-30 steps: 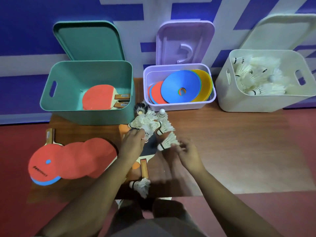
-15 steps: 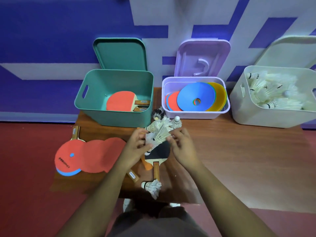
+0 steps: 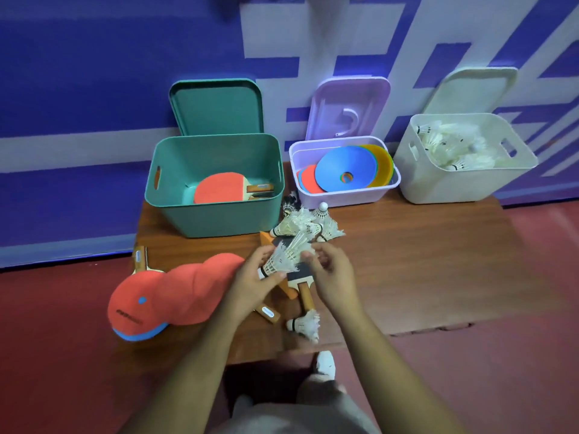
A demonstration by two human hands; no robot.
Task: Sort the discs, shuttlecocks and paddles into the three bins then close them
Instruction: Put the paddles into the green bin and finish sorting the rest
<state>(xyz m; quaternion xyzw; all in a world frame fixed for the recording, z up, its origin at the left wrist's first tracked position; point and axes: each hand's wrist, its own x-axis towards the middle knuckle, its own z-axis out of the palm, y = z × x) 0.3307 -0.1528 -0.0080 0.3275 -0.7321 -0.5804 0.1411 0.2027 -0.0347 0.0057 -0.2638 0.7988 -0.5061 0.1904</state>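
My left hand (image 3: 250, 285) grips a white shuttlecock (image 3: 282, 260) at its cork end, and my right hand (image 3: 332, 277) touches its feathers from the right. A pile of shuttlecocks (image 3: 308, 225) lies just beyond, on a black paddle (image 3: 299, 275). One more shuttlecock (image 3: 305, 324) lies near the table's front edge. Several red paddles (image 3: 175, 292) overlap at the left. The green bin (image 3: 216, 183) holds red paddles, the purple bin (image 3: 344, 170) holds coloured discs, and the cream bin (image 3: 463, 161) holds shuttlecocks.
All three lids lean open against the blue wall behind the bins. The wooden table (image 3: 423, 261) is low, with red floor around it. An orange disc (image 3: 266, 238) pokes out under the pile. My shoe (image 3: 326, 363) shows below the table's front edge.
My hands came together over the pile, and the left one took hold of a shuttlecock. The view has shifted, so the bins sit further right and lower.
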